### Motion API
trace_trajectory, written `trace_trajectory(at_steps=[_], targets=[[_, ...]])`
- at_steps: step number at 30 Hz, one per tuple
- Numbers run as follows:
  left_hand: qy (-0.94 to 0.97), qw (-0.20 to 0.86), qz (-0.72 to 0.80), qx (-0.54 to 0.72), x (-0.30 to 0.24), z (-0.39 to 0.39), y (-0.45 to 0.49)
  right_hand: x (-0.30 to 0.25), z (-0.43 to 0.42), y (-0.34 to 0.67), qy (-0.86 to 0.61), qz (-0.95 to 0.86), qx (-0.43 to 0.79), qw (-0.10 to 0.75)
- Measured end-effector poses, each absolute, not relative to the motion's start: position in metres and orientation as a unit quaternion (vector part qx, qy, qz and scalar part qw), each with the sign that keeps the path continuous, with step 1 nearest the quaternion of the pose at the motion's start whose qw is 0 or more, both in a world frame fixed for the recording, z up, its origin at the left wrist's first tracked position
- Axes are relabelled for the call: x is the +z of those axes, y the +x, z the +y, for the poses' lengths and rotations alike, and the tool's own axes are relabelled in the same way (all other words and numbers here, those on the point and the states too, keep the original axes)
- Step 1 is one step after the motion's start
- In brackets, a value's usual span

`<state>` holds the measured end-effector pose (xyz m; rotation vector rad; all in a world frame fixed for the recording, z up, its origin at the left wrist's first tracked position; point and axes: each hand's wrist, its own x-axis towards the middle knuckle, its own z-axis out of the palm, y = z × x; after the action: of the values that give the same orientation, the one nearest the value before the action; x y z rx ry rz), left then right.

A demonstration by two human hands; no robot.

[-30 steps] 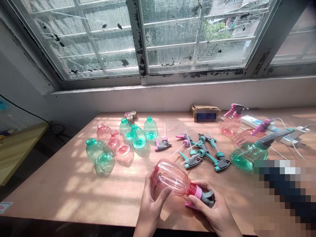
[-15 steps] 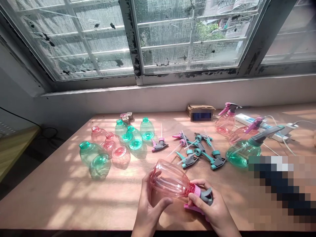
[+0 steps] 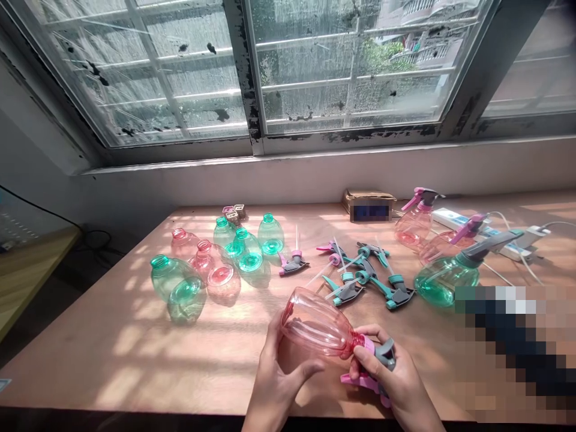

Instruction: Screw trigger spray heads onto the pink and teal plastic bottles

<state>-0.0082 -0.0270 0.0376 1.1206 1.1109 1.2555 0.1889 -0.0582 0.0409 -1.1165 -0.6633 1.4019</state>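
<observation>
A clear pink spray bottle (image 3: 317, 324) lies tilted between my hands, its base to the left and its neck to the lower right. My left hand (image 3: 283, 366) cups the base end, fingers behind it and thumb held off the plastic. With thumb and fingers, my right hand (image 3: 387, 366) grips the pink collar (image 3: 368, 344) of a grey and pink trigger sprayer (image 3: 384, 353) at the bottle's neck. The sprayer's pink trigger (image 3: 357, 380) points down to the left. Part of the sprayer is hidden by my right hand.
Several headless green bottles (image 3: 250, 255) and pink bottles (image 3: 218, 270) stand at left. Loose trigger sprayers (image 3: 366, 273) lie in the middle, one (image 3: 294, 263) apart. Bottles with sprayers, including a green one (image 3: 443, 279), are at right near a power strip (image 3: 454, 219). A small cardboard box (image 3: 369, 198) sits behind.
The view has shifted slightly. Both hands keep their hold on the bottle, and my right fingers have moved a little around the collar and sprayer.
</observation>
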Motion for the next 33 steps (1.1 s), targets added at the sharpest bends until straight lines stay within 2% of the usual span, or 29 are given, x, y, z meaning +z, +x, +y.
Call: trace_trajectory(at_steps=[6,11,21,33], targets=[[0.452,0.559,0.459,0.522,0.039,-0.028,-0.011,0.039,-0.058,0.185,-0.471,-0.292,0.597,0.581],[0.464,0.54,0.435,0.552,0.03,-0.023,-0.011,0.036,-0.057,0.186,-0.475,-0.297,0.604,0.567],[0.486,0.511,0.476,0.526,0.042,-0.029,-0.009,0.04,-0.059,0.186,-0.481,-0.301,0.601,0.564],[0.484,0.524,0.457,0.532,0.03,-0.024,-0.009,0.04,-0.057,0.186,-0.485,-0.285,0.599,0.57]])
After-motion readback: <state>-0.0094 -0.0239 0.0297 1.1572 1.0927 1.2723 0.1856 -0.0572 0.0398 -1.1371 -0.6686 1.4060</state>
